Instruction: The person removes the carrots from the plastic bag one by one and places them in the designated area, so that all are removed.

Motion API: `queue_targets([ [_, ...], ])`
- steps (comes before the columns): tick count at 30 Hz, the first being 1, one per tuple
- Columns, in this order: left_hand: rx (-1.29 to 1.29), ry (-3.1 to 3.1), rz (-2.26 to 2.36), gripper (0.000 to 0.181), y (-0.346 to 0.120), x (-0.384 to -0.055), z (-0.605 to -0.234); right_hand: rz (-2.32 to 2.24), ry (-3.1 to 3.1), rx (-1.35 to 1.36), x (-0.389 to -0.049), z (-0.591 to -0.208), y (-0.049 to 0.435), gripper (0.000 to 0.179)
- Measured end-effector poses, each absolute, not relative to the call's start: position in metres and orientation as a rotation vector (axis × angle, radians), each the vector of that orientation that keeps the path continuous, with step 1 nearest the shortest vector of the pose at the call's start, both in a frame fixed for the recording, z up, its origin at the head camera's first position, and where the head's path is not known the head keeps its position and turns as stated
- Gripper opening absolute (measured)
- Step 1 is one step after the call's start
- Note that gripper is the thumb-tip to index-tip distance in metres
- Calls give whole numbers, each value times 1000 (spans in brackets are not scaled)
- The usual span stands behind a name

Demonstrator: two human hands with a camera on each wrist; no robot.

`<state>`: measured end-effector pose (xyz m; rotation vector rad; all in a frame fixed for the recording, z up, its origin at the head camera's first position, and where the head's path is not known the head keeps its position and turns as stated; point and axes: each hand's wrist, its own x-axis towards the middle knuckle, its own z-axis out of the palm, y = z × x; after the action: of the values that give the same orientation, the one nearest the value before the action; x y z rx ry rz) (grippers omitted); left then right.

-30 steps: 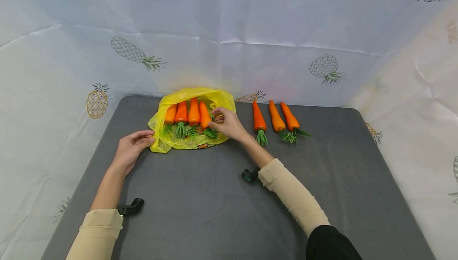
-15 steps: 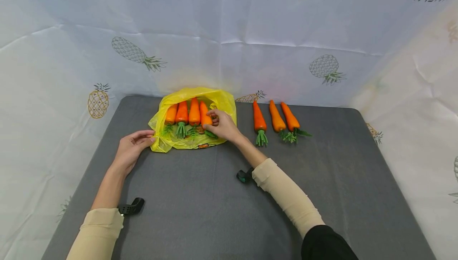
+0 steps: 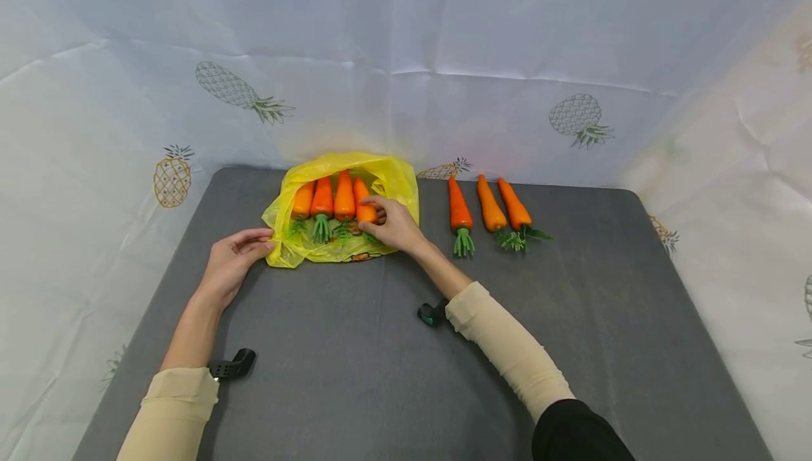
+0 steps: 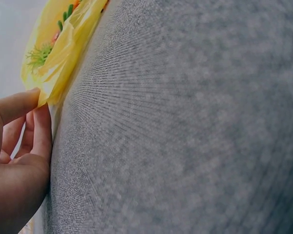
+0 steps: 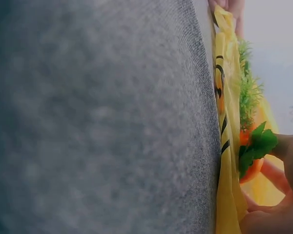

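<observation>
A yellow plastic bag (image 3: 288,255) lies at the table's back left, its mouth facing me. Several orange carrots (image 3: 322,197) with green tops sit side by side in it. My left hand (image 3: 231,263) pinches the left corner of the bag's mouth; thumb and fingertips meet on the film in the left wrist view. At the mouth's right side, my right hand (image 3: 396,225) grips the thick end of the rightmost bagged carrot (image 3: 361,189). In the right wrist view that carrot's green leaves (image 5: 259,144) show beside the thumb; the fingers partly hide its body.
Right of the bag, three more carrots lie on the grey table (image 3: 355,348): a red-orange one (image 3: 459,206), a lighter one (image 3: 490,206) and another (image 3: 514,206) at the far right. A pineapple-print cloth (image 3: 431,31) hangs behind the table.
My right hand has moved slightly left, and its fingers have come around the thick end of the rightmost bagged carrot. The left hand stays at the bag's corner.
</observation>
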<state>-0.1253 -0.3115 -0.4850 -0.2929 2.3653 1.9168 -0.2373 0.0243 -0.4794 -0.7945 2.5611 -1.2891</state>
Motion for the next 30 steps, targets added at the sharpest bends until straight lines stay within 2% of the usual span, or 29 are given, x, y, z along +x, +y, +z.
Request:
queue_targets([
  [30,-294,2317,1972,47,-312,-126,-486,-1494,2456,-714,-220,-452,49,47],
])
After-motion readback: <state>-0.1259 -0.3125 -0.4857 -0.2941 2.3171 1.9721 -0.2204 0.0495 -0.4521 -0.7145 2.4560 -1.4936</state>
